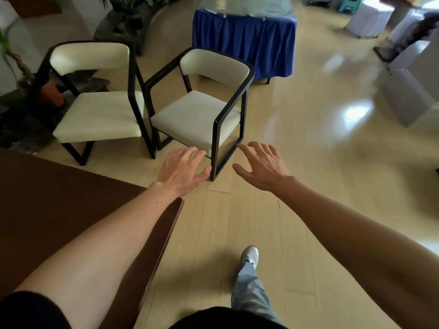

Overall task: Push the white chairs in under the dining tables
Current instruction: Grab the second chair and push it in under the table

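Head view: a person's two bare forearms were stretched forward over a pale wooden floor (273,222)
Left hand (184,169): palm down, fingers (193,153) spread and slightly bent, gripping nothing; it overlapped the near seat's front corner, contact not discernible
Right hand (261,167): palm down, fingers (260,148) spread, gripping nothing, just right of the chair's dark front leg
Near white chair (192,115): dark-framed, upright on the floor, set at an angle, not under any table
Far white chair (99,115): beside it on the left, the two frames almost touching
Tabletop (59,198): dark brown, at lower left beneath the left forearm, apart from both chairs
Blue-skirted table (244,41): stood behind the near chair
Shoe (250,256): pale, one foot placed forward on the floor
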Tool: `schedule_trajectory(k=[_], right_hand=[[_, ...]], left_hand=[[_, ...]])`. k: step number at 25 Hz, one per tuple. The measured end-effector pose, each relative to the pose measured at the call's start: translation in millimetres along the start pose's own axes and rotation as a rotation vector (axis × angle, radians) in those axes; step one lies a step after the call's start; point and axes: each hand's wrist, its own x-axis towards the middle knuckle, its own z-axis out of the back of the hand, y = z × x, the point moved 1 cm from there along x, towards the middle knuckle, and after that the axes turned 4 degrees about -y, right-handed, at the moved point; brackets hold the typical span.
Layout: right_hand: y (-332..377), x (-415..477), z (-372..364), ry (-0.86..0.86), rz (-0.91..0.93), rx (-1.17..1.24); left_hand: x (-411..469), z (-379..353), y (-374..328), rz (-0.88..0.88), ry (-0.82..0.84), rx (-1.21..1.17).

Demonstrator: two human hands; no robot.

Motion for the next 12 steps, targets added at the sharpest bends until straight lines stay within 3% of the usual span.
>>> schedule_trajectory(k=[12], right_hand=[[-202, 180, 0, 0.02, -0.006, 0.058]], left_hand=[[267, -36, -31, 0.088, 0.004, -0.008]])
